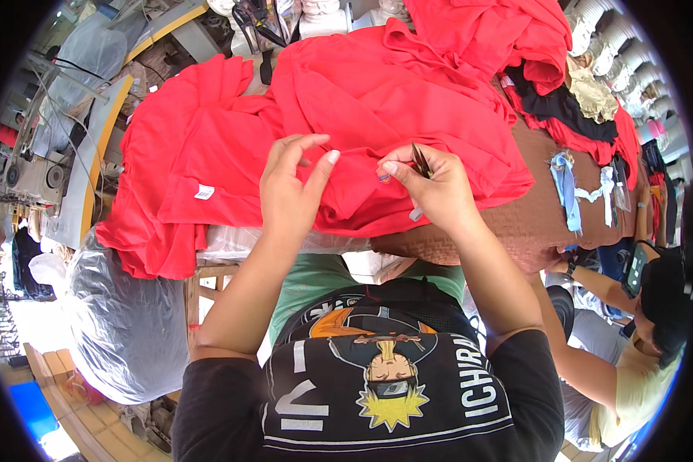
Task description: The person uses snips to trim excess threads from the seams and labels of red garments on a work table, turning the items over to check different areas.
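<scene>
the red cloth (362,85) lay heaped in front of me, one end hanging down on the left. my right hand (437,181) gripped dark snips (421,159), thumb and finger pinched together over the cloth; what they pinched was too small to tell. my left hand (294,181) was open, fingers curved above the folds, apparently empty. with pointed blades so near loose folds, a careless squeeze might have nicked them; the overhanging weight might have dragged the heap askew. the cloth looked soft, matte and creased, its small label (204,192) white and squarish. beyond lay a textured brown cover (543,177), frayed blue strips (567,192) and a bulging, crinkly plastic-wrapped bundle (123,323).
</scene>
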### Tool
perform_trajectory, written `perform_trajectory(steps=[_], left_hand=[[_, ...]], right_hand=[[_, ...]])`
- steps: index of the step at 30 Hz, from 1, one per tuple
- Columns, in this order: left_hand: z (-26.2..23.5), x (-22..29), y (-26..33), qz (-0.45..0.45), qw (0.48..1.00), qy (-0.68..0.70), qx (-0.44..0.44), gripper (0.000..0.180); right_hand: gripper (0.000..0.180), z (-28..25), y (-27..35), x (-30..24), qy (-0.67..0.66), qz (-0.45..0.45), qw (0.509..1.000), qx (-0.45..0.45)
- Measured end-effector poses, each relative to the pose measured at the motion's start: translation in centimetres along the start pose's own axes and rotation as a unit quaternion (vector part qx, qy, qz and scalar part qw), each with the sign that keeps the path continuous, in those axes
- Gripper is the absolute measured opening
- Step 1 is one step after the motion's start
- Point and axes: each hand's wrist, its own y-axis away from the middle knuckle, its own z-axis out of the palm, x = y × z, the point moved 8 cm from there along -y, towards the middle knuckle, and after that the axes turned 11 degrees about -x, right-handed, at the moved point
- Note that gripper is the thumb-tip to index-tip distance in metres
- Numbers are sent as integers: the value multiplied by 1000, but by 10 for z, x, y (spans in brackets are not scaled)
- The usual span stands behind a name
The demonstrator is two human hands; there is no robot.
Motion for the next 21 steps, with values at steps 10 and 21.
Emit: perform_trajectory(steps=[10, 21], left_hand=[[39, 16, 14, 35, 998, 21, -41, 20], [49, -24, 20, -188, 916, 336, -113, 23]], right_hand=[[8, 12, 10, -24, 139, -168, 976, 20], [31, -1, 26, -30, 312, -180, 933, 27]])
